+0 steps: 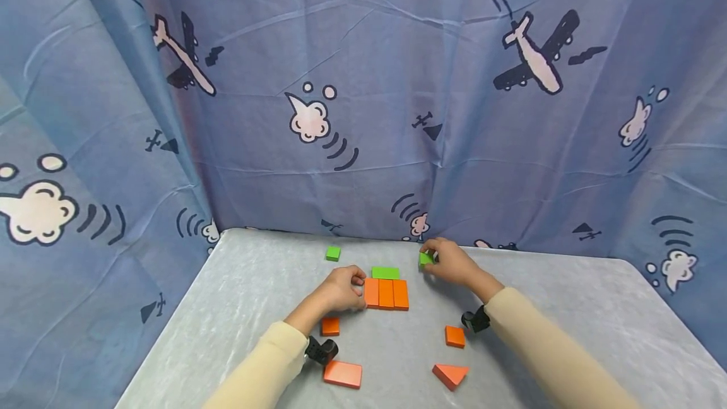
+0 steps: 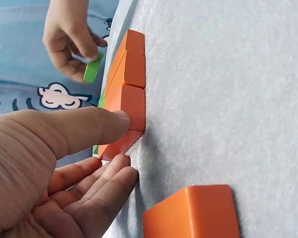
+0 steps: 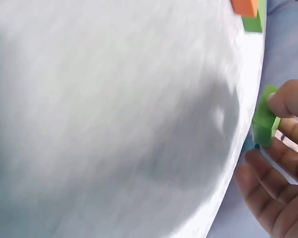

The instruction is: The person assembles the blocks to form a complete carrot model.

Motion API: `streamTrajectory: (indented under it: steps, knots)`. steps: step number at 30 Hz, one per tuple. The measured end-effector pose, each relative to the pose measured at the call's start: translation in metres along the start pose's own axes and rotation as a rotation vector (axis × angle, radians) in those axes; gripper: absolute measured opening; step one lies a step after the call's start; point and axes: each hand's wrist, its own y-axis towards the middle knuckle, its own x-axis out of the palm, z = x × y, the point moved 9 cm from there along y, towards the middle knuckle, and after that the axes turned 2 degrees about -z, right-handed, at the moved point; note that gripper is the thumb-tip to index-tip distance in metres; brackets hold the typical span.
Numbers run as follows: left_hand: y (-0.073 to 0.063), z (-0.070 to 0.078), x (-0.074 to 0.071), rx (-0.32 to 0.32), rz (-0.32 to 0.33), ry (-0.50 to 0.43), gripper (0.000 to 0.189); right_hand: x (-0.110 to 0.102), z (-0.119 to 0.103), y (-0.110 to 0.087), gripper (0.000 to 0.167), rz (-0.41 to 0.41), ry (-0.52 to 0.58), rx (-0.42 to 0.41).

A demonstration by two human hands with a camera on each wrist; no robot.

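Note:
Three orange rectangular blocks [image 1: 386, 294] lie side by side in a row, the leftmost a lighter, reddish orange. Behind them, a green rectangular block [image 1: 385, 272] lies crosswise. My left hand [image 1: 341, 289] is at the row's left end; in the left wrist view its thumb [image 2: 111, 125] touches the front of the leftmost block, with the other fingers loosely extended beside it. My right hand [image 1: 452, 262] pinches a small green block [image 3: 266, 111] between thumb and fingers, to the right of and behind the row.
Another small green block [image 1: 333, 253] lies at the back left. Two small orange blocks [image 1: 330, 326] [image 1: 454, 336] lie left and right, nearer me. A light orange rectangular block [image 1: 342, 374] and an orange triangular block [image 1: 450, 375] lie in front. A patterned blue curtain [image 1: 363, 112] hangs behind the table.

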Motion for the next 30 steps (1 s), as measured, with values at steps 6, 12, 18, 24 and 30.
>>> streamTrajectory:
  steps: [6, 12, 18, 24, 30]
  knots:
    - [-0.001, 0.0, -0.001, -0.001, 0.004, -0.005, 0.053, 0.011, -0.015, 0.015, 0.029, -0.012, -0.001, -0.045]
    - [-0.001, -0.001, -0.001, -0.004, -0.005, -0.017, 0.053, 0.018, -0.026, 0.023, 0.029, -0.035, 0.0, -0.078]
    - [0.0, -0.003, -0.001, -0.007, -0.006, -0.029, 0.053, 0.024, -0.029, 0.026, 0.03, -0.042, -0.018, -0.093]
    - [-0.001, -0.003, -0.002, -0.005, 0.003, -0.019, 0.053, 0.028, -0.032, 0.028, 0.03, -0.048, -0.033, -0.09]
    - [0.0, -0.004, 0.0, -0.005, 0.002, -0.011, 0.054, 0.031, -0.031, 0.029, 0.029, -0.05, -0.06, -0.087]
